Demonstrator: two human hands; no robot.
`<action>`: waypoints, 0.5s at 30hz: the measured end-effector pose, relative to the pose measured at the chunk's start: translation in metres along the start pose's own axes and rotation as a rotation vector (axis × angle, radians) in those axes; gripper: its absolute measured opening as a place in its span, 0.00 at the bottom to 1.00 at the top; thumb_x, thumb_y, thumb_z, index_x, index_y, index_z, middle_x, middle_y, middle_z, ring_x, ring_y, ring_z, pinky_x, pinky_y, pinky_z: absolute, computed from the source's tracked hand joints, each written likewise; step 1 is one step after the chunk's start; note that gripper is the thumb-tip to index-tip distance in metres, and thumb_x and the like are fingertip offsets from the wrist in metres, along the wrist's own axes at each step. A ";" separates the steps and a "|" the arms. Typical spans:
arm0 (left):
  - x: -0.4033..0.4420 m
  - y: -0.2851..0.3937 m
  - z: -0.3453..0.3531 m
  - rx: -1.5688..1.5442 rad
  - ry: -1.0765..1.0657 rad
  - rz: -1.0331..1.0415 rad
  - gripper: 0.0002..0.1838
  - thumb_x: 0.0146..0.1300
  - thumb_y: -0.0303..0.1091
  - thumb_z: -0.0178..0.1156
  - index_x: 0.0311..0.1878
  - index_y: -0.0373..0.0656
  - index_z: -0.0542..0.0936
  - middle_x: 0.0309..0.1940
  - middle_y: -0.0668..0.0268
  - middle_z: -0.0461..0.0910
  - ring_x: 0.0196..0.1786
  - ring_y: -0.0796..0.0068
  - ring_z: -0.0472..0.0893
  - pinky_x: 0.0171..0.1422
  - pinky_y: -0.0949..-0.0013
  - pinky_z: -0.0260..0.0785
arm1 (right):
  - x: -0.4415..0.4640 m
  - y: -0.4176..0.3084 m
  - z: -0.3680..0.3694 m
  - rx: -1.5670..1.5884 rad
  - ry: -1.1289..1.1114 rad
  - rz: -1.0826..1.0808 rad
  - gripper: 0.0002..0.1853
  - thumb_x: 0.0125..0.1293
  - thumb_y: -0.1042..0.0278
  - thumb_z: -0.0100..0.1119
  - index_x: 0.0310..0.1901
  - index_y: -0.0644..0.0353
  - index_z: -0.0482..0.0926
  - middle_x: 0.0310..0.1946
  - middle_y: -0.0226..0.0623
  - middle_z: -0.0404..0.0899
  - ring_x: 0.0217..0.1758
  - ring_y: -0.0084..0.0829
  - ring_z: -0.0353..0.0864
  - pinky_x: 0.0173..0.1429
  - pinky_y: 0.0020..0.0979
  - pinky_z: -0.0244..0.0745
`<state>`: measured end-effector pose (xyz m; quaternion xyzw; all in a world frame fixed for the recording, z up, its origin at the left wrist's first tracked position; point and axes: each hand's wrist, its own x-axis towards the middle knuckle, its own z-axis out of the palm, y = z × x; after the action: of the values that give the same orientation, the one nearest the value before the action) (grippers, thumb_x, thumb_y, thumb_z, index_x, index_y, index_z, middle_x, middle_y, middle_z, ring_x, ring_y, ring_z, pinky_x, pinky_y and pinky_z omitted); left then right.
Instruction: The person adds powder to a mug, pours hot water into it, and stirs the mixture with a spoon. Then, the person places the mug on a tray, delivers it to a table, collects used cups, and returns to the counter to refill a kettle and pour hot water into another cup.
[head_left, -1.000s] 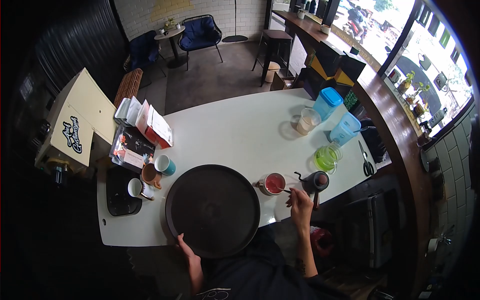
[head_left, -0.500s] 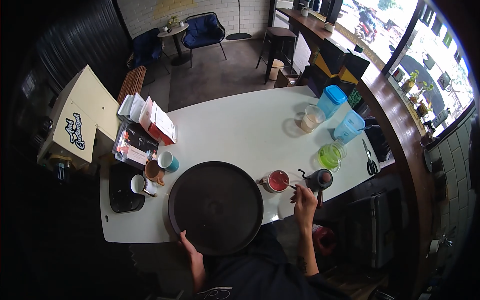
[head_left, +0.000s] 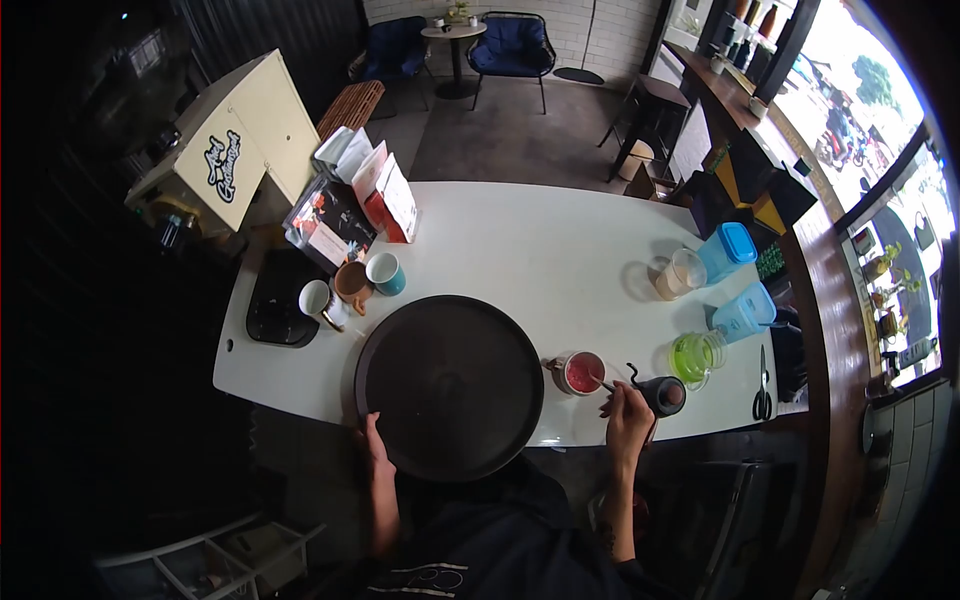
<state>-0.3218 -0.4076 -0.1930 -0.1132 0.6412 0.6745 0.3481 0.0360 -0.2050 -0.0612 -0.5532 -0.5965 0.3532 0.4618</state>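
My left hand [head_left: 377, 447] grips the near left rim of a round dark serving tray [head_left: 450, 385], its thumb on top and its other fingers hidden below. The tray lies partly over the front edge of the white table. My right hand [head_left: 628, 418] is closed on the handle of a thin spoon [head_left: 602, 382], whose tip dips into red liquid in a mug [head_left: 570, 384]. That mug stands right of the tray, its handle pointing left. Just beyond my right hand sits a dark gooseneck kettle [head_left: 662, 396], partly hidden by the hand.
A green-filled glass jug [head_left: 696, 358], a clear plastic cup [head_left: 682, 275], blue containers [head_left: 743, 312] and black scissors [head_left: 763, 385] stand or lie at the right. Several mugs [head_left: 385, 274], a black tray [head_left: 268, 300], packets [head_left: 392, 205] and a cream cabinet [head_left: 235, 140] are at the left.
The view has shifted, so the whole scene sits further right and mostly higher. My left hand stays on the tray and my right hand keeps the spoon in the mug.
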 end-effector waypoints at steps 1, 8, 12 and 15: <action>-0.001 -0.004 -0.002 -0.008 0.013 0.002 0.32 0.58 0.48 0.64 0.60 0.37 0.73 0.54 0.53 0.76 0.53 0.58 0.80 0.54 0.55 0.76 | 0.002 0.000 -0.003 0.003 -0.015 -0.003 0.09 0.73 0.77 0.53 0.45 0.72 0.82 0.27 0.34 0.78 0.25 0.21 0.81 0.29 0.23 0.78; 0.041 -0.022 -0.026 0.164 0.134 0.061 0.30 0.61 0.54 0.62 0.57 0.39 0.78 0.58 0.57 0.78 0.59 0.59 0.77 0.63 0.56 0.69 | 0.013 0.001 -0.011 -0.155 -0.051 -0.112 0.08 0.67 0.79 0.56 0.44 0.70 0.83 0.29 0.44 0.82 0.27 0.31 0.85 0.29 0.30 0.77; 0.027 -0.009 -0.017 0.209 0.141 0.086 0.26 0.64 0.50 0.62 0.57 0.38 0.81 0.59 0.55 0.78 0.62 0.61 0.75 0.65 0.57 0.67 | 0.008 0.002 -0.017 -0.014 -0.087 -0.020 0.08 0.69 0.78 0.56 0.45 0.70 0.83 0.31 0.46 0.82 0.27 0.33 0.85 0.31 0.30 0.77; -0.009 0.008 0.004 0.246 0.165 0.217 0.24 0.66 0.46 0.61 0.56 0.37 0.81 0.56 0.56 0.80 0.60 0.63 0.77 0.63 0.59 0.68 | 0.013 0.000 -0.022 -0.118 -0.068 -0.055 0.08 0.69 0.78 0.56 0.45 0.70 0.83 0.31 0.45 0.82 0.27 0.32 0.85 0.31 0.30 0.78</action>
<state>-0.3188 -0.4058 -0.1802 -0.0548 0.7536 0.6131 0.2305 0.0572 -0.1944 -0.0521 -0.5504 -0.6468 0.3232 0.4174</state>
